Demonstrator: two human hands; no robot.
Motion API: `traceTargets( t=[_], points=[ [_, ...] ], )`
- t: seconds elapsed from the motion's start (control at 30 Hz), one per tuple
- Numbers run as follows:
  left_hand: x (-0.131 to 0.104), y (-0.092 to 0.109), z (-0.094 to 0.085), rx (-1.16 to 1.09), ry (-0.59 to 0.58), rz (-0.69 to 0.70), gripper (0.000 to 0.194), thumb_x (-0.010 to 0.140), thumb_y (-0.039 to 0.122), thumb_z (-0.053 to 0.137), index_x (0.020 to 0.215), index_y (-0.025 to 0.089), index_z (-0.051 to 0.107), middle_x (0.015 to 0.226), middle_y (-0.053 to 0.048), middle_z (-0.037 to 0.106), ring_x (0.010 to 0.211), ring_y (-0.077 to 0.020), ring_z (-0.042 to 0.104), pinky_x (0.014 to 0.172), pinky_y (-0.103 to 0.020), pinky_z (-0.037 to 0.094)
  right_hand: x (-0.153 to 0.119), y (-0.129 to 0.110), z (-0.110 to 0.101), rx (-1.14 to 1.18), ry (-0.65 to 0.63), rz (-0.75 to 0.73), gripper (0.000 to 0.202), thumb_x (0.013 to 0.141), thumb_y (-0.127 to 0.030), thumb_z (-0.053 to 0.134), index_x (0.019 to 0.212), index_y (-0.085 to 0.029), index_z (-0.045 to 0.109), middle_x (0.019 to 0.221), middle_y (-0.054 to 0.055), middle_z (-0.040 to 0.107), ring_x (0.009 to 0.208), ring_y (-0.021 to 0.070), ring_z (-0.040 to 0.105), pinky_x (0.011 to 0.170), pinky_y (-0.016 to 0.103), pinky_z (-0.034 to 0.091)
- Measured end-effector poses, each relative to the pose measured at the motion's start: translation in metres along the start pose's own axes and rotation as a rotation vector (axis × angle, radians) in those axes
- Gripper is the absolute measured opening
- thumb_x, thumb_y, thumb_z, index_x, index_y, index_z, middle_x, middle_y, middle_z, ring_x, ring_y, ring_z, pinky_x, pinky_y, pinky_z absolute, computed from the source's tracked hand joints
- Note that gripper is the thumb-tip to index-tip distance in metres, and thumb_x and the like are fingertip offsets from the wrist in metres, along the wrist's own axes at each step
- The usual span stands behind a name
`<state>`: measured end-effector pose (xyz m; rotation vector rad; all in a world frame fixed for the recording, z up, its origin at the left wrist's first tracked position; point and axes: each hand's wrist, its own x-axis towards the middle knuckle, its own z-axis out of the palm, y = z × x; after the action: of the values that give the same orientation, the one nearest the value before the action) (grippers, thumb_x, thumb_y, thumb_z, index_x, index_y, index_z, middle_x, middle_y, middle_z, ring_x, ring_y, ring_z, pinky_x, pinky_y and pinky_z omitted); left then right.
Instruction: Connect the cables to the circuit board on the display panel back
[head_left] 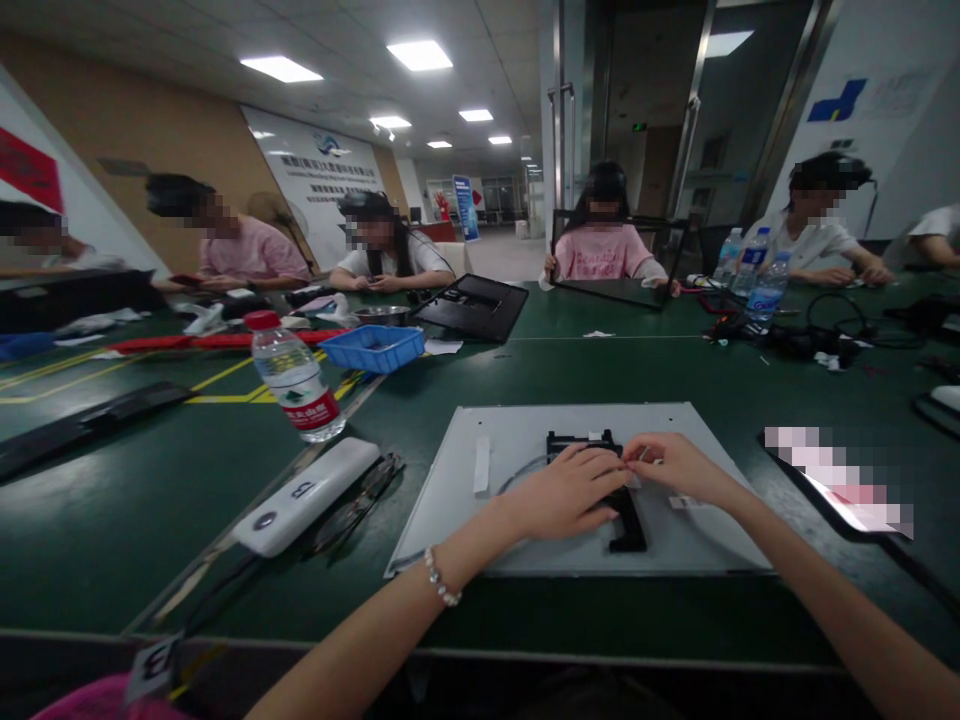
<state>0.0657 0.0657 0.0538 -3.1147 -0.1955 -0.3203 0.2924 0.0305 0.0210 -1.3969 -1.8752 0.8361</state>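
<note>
A flat grey panel (441,515), like the back of a display screen, lies on the table in front of me. On its middle sits a black plastic bracket (628,525), partly covered by my hands. My left hand (564,490) rests palm down over the bracket, fingers stretched out, with a beaded bracelet at the wrist. At the bracket's right side, my right hand (679,465) has thumb and forefinger pinched together near the left fingertips. Whatever is in that pinch is too small to make out. A thin cable (523,472) runs out from under the left hand.
Left of the panel are a white power bank (315,495), glasses (360,500), a water bottle (294,380) and a blue tray (375,348). A phone (832,480) lies right. Several people sit around the table; one opposite holds a black frame (616,298).
</note>
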Motion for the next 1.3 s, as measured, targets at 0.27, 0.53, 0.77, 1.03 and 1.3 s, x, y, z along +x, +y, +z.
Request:
traceTargets(
  t=[0.27, 0.53, 0.77, 1.03, 1.3],
  points=[
    [-0.04, -0.053, -0.05, 0.073, -0.048, -0.371, 0.037, 0.092, 0.035, 0.047, 0.124, 0.018, 0.053, 0.123, -0.011, 0.057, 0.11, -0.0241, 0.056, 0.095, -0.038, 0.042, -0.004, -0.01, -0.002, -0.012, 0.016, -0.026, 0.017, 0.081, -0.028, 0.055, 0.087, -0.019, 0.069, 0.088, 0.004, 0.07, 0.077, 0.0185, 0.061, 0.07, 0.03, 0.046],
    [-0.093, -0.084, -0.035, -0.045, -0.196, -0.597, 0.047, 0.084, 0.037, 0.056, 0.125, 0.014, 0.053, 0.121, -0.015, 0.057, 0.11, -0.0264, 0.056, 0.097, -0.037, 0.041, -0.006, -0.011, -0.001, 0.009, -0.039, -0.06, 0.018, 0.083, -0.029, 0.054, 0.089, -0.02, 0.068, 0.085, 0.003, 0.069, 0.075, 0.0168, 0.061, 0.07, 0.03, 0.046],
    [-0.104, -0.092, -0.033, -0.182, -0.152, -0.691, 0.037, 0.08, 0.027, 0.051, 0.114, 0.018, 0.059, 0.108, -0.009, 0.063, 0.095, -0.0213, 0.059, 0.087, -0.031, 0.045, -0.008, -0.014, 0.001, 0.015, -0.055, -0.045, 0.017, 0.083, -0.026, 0.053, 0.088, -0.02, 0.068, 0.082, 0.002, 0.069, 0.074, 0.0163, 0.061, 0.071, 0.029, 0.046],
    [-0.113, -0.1, -0.054, -0.454, -0.03, -0.81, 0.026, 0.081, 0.032, 0.049, 0.096, 0.017, 0.064, 0.085, -0.004, 0.067, 0.075, -0.0154, 0.061, 0.071, -0.025, 0.048, -0.007, -0.009, -0.002, 0.025, -0.058, -0.053, 0.019, 0.083, -0.027, 0.054, 0.091, -0.02, 0.069, 0.084, 0.002, 0.069, 0.075, 0.0165, 0.062, 0.07, 0.029, 0.046],
    [-0.109, -0.06, -0.056, -0.451, 0.009, -0.79, 0.027, 0.085, 0.034, 0.049, 0.1, 0.017, 0.065, 0.078, -0.002, 0.065, 0.072, -0.0151, 0.061, 0.068, -0.025, 0.047, -0.009, -0.011, -0.004, 0.002, -0.066, -0.059, 0.021, 0.083, -0.028, 0.053, 0.091, -0.019, 0.07, 0.083, 0.003, 0.07, 0.076, 0.0172, 0.062, 0.07, 0.029, 0.046]
  ],
)
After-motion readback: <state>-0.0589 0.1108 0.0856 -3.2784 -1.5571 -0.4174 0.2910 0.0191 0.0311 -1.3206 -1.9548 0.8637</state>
